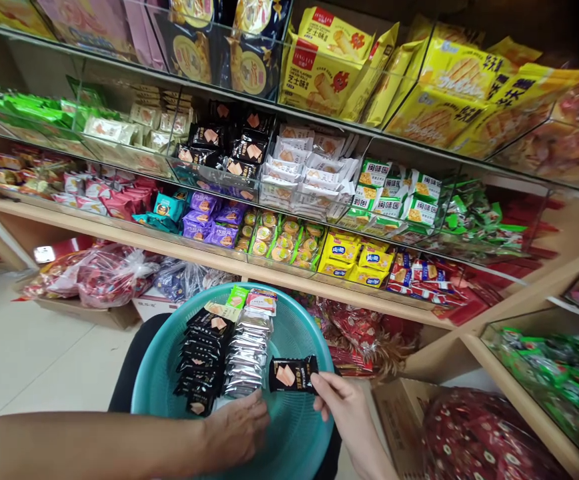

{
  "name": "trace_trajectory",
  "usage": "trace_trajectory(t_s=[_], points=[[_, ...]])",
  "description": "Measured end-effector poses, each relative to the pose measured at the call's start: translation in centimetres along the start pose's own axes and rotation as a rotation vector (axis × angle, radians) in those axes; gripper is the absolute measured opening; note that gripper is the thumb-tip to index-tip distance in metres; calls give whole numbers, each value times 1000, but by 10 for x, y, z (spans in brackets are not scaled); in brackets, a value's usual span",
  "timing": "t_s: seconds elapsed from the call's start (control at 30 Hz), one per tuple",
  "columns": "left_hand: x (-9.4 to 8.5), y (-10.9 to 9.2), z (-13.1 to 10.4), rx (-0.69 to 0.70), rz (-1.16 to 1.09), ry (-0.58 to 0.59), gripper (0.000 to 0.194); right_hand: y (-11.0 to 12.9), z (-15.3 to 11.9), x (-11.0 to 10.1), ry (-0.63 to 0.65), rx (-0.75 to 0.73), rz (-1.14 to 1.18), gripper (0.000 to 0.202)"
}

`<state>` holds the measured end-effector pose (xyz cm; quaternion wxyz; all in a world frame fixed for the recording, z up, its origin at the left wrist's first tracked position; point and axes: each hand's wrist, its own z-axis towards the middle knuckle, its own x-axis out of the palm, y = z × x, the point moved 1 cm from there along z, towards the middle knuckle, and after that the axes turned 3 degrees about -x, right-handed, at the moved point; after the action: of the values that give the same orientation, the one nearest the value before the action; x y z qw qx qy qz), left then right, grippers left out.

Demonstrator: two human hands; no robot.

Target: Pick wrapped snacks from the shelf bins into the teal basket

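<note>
A teal plastic basket (142, 373) rests on my lap. Inside it, black snack packets (200, 357) with a wafer picture stand in a row on the left, beside a row of silver-backed packets (247, 347). My right hand (342, 400) pinches one black snack packet (292, 375) by its right end, over the basket's right side. At the near end of the silver row is my left hand (239, 427), slightly blurred, its fingers curled down; whatever they hold is hidden. A green packet (237, 297) and a red-and-white packet (261, 303) lie at the far end.
Glass-fronted shelves of sorted snacks stand ahead, including black packets (247, 148), white packets (309, 167) and large yellow bags (327, 63). Bagged goods (114, 273) sit on the floor at left. To the right are a cardboard box (399, 420) and a dark red bag (484, 433).
</note>
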<state>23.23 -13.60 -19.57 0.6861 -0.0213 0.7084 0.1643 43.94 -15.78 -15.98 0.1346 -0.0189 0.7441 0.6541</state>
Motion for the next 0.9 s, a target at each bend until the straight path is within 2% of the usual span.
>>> trace_trajectory(t_s=[0.07,0.13,0.23,0.37,0.5,0.6,0.73,0.9], points=[[-23,14,-8,6,-80,-26,15,0,1,0,-5,-20,-19,40],[-44,33,-21,-45,-167,-51,14,-1,2,-1,-9,-36,-32,39],[-58,57,-44,-184,-158,-22,13,-3,6,1,-3,-49,-34,38],[-45,62,-65,-221,-64,32,11,-2,8,9,43,-75,-29,38],[-27,51,-70,-272,-46,39,10,0,8,15,78,-86,-47,39],[-21,48,-71,-306,-82,74,12,-2,9,15,94,-69,-54,37],[-23,52,-75,-349,-148,111,20,-3,8,13,90,-62,-53,37],[-37,62,-83,-434,-311,163,23,-3,8,14,76,-67,-51,37]])
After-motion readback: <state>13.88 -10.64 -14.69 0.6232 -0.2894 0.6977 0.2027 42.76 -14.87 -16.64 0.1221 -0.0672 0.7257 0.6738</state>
